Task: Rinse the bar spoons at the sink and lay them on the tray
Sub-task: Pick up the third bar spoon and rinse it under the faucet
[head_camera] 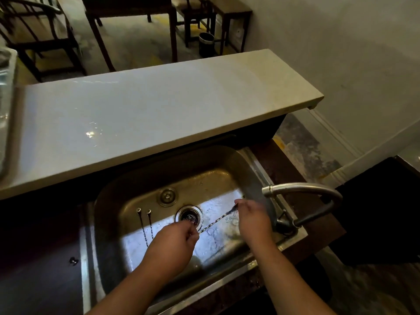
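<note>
Over the steel sink [109, 201] I hold one twisted bar spoon [216, 220] with both hands. My left hand [172, 244] pinches its lower end near the drain [189, 215]. My right hand [252, 220] grips its upper end just under the faucet spout [302, 187]. Two more bar spoons [145, 226] lie side by side on the sink floor at the left, their round ends pointing away from me. A metal tray [5, 105] shows at the far left edge of the pale counter.
A long pale countertop [147, 110] runs behind the sink. A round sink plug [167, 196] rests beside the drain. Dark wood counter surrounds the sink. Chairs, tables and a small bin stand on the floor beyond. A wall is at the right.
</note>
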`<state>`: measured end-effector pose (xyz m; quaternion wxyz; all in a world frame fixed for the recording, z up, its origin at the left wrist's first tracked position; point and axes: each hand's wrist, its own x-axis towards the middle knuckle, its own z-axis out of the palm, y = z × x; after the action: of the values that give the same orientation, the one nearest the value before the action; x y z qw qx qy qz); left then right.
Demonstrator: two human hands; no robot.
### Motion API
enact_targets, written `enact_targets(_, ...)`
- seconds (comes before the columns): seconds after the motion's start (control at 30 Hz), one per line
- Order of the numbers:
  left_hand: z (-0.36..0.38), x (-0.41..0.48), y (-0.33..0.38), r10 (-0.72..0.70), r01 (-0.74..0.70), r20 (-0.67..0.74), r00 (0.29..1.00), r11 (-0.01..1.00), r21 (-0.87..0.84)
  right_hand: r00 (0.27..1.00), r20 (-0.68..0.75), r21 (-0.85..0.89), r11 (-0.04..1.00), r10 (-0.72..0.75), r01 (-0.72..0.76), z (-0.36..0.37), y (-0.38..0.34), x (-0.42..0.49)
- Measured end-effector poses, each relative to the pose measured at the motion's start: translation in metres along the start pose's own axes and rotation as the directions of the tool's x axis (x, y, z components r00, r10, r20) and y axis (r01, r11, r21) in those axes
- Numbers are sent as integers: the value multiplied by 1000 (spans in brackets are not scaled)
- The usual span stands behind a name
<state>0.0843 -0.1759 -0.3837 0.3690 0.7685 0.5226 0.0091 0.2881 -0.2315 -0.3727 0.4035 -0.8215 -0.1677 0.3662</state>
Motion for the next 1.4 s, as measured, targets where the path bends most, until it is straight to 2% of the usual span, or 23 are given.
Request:
enact_targets(0.03, -1, 1, -6, -28, 28, -11, 1000, 1000, -5, 991, -19, -187, 975, -129, 123, 4, -11, -3)
enact_targets(0.1, -1, 4, -25, -116, 116, -50, 992, 993, -17, 913, 16, -352, 852, -407, 386, 16, -41, -9)
enact_targets(0.17, -1, 9, -45, -247, 238, -54, 968, 963, -124, 749, 49, -365, 686, -661, 629, 31, -77, -14)
enact_targets(0.2, 1, 14, -58, -311, 296, -61, 949, 939, -176, 667, 57, -368, 606, -743, 706, 37, -94, -16)
enact_targets(0.3, 12, 29, -93, -494, 464, 5, 870, 814, -348, 482, 124, -393, 403, -867, 827, 53, -135, -17)
enact_targets(0.37, 18, 40, -112, -539, 521, 51, 841, 781, -345, 427, 231, -446, 295, -874, 845, 65, -149, -15)
enact_targets(0.47, 37, 53, -133, -722, 621, 13, 691, 584, -523, 468, 339, -510, 259, -816, 821, 80, -153, -6)
enact_targets(0.53, 47, 60, -142, -779, 653, -7, 627, 530, -542, 465, 338, -507, 258, -818, 823, 86, -150, 2)
enact_targets(0.6, 57, 67, -147, -790, 679, 14, 614, 519, -519, 443, 300, -482, 266, -845, 835, 88, -148, 8)
enact_targets(0.77, 73, 75, -158, -785, 743, 22, 619, 575, -343, 431, 257, -441, 292, -865, 849, 92, -143, 14)
enact_targets(0.93, 80, 77, -164, -769, 753, -23, 639, 631, -185, 387, 296, -418, 246, -874, 875, 88, -142, 19)
enact_targets(1.13, 82, 79, -176, -742, 731, -120, 660, 671, -127, 391, 305, -405, 254, -868, 878, 87, -142, 19)
enact_targets(1.27, 84, 82, -175, -721, 723, -112, 684, 691, -30, 393, 290, -390, 267, -873, 881, 88, -142, 19)
enact_targets(1.4, 83, 85, -174, -730, 730, -81, 679, 683, -41, 384, 279, -392, 260, -880, 882, 88, -142, 20)
